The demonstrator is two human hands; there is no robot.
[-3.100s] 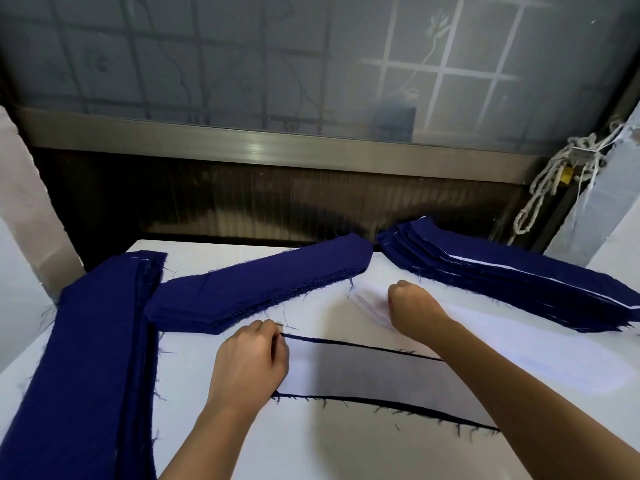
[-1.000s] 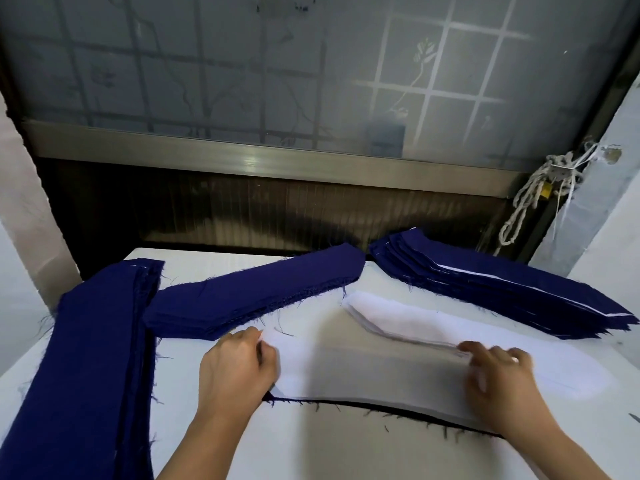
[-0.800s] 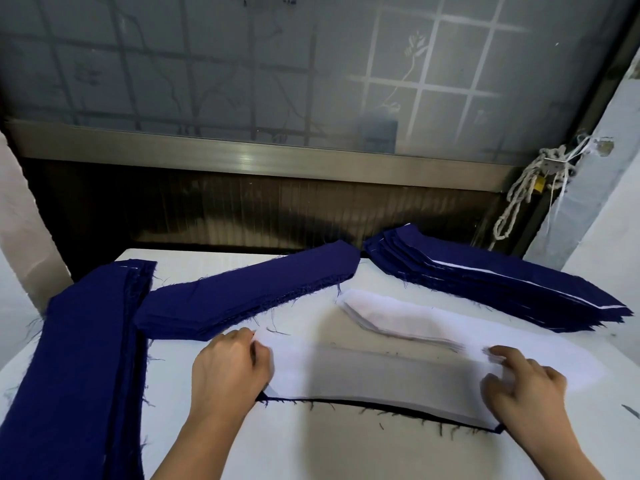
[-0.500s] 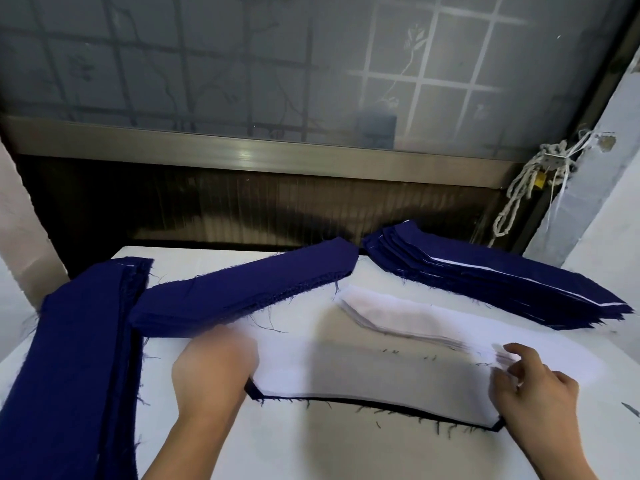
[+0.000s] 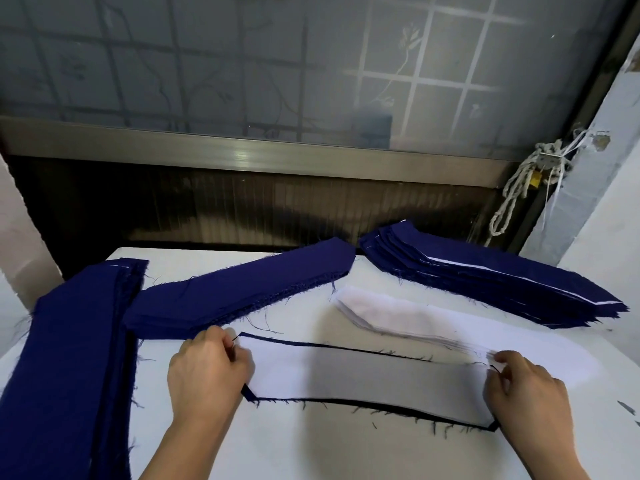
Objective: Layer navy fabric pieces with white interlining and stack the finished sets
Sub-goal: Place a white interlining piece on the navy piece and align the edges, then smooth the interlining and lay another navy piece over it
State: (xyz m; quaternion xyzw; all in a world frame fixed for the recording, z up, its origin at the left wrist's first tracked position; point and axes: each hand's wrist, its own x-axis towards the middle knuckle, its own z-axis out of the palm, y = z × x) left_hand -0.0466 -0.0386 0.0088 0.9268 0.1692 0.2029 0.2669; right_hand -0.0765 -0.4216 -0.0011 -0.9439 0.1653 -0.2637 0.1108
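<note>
Pinching both ends of long white interlining strip (image 5: 363, 375): left hand (image 5: 207, 372) curled at left end, right hand (image 5: 526, 393) at right. Laid over navy fabric piece (image 5: 248, 392), thin frayed rim showing, mid white table (image 5: 311, 445). Hemmed behind by white interlining pile (image 5: 388, 313) and angled navy fabric stack (image 5: 242, 292); bare tabletop nearside.

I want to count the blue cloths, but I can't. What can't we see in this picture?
Head view, all of it:
Navy piece: only its rim shows; the white interlining covers the rest.
Long navy stack: cut off by the bottom edge.
Finished stack: layers too thin to count.
Left hand: curled fingers hide whether it pinches the cloth.
</note>
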